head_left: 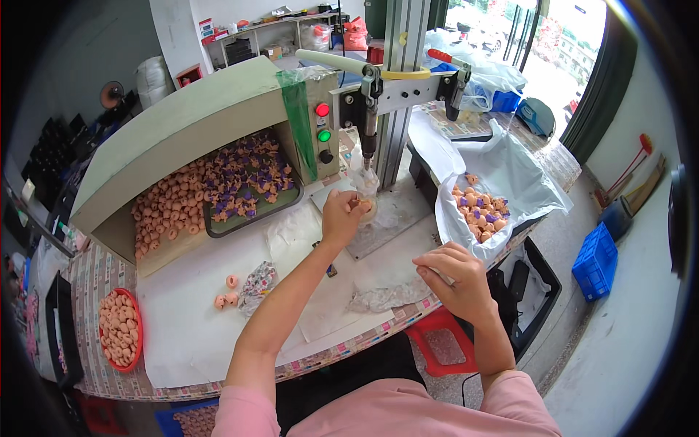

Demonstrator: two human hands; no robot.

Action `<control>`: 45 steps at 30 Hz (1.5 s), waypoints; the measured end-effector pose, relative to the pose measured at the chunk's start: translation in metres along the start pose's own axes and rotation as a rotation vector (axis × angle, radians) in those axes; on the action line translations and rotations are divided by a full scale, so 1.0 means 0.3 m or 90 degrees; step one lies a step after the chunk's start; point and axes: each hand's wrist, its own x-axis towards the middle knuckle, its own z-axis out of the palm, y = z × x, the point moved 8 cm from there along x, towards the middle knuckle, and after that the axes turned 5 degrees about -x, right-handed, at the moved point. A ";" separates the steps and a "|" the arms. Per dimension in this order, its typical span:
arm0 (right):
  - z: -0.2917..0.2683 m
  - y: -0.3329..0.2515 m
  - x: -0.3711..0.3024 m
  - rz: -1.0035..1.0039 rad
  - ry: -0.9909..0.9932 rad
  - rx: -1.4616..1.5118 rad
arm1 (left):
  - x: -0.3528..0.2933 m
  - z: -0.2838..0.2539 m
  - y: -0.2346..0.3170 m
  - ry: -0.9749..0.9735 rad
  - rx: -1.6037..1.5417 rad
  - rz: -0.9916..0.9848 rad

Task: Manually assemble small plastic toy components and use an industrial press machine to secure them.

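My left hand [342,218] reaches to the base of the hand press, fingertips pinched at the holder under its plunger [370,138]. A small tan round edge [368,211] shows beside these fingers; what they grip is mostly hidden. Clear plastic wraps the plunger's lower end. My right hand [460,280] hovers over the front right of the table, fingers loosely bent, thumb slightly apart, with nothing visible in it. Past it stands a tray lined with white plastic [520,175], holding peach and purple toy-like pieces [480,215]. The press lever [331,61] points left.
Left of the press, a beige box-shaped machine [182,124] shelters hollow peach pieces [167,200] and a dark tray [247,218] of peach-and-purple parts. A red basket [138,357] of peach pieces, some loose pieces [226,298] and a crumpled patterned bag [258,285] lie nearer. A red stool [440,342] stands below.
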 end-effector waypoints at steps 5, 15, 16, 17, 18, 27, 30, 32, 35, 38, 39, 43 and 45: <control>-0.014 -0.021 0.078 -0.048 -0.055 -0.019 | -0.018 0.016 0.051 -0.014 0.031 0.029; -0.100 -0.097 0.659 -0.208 0.377 -0.236 | -0.040 0.022 0.104 -0.026 0.098 0.053; -0.114 -0.101 0.726 -0.210 0.379 -0.233 | -0.041 0.024 0.108 -0.033 0.101 0.037; -0.093 -0.010 0.834 -0.030 0.203 -0.021 | -0.042 0.036 0.109 -0.044 0.101 0.021; -0.041 0.057 0.865 0.151 0.024 0.183 | -0.041 0.055 0.115 -0.048 0.096 0.025; -0.241 -0.117 0.351 -0.316 0.275 0.372 | -0.068 -0.053 0.042 -0.009 0.064 -0.005; -0.105 -0.069 0.211 -0.225 0.285 0.358 | -0.182 -0.125 -0.010 -0.081 -0.166 -0.359; -0.052 -0.040 0.133 -0.123 0.451 0.329 | -0.282 -0.189 0.011 -0.069 -0.458 -0.529; 0.133 -0.029 0.042 0.031 0.314 0.295 | -0.430 -0.286 0.118 -0.053 -0.582 -0.573; 0.424 -0.079 -0.001 0.079 0.012 0.209 | -0.569 -0.385 0.183 -0.054 -0.664 -0.574; 0.496 -0.106 -0.003 0.087 -0.007 0.242 | -0.617 -0.417 0.170 -0.054 -0.661 -0.577; 0.683 -0.208 0.028 -0.006 -0.028 0.198 | -0.811 -0.577 0.145 -0.004 -0.726 -0.499; 0.740 -0.237 0.040 -0.047 -0.037 0.087 | -0.891 -0.600 0.141 0.027 -0.769 -0.470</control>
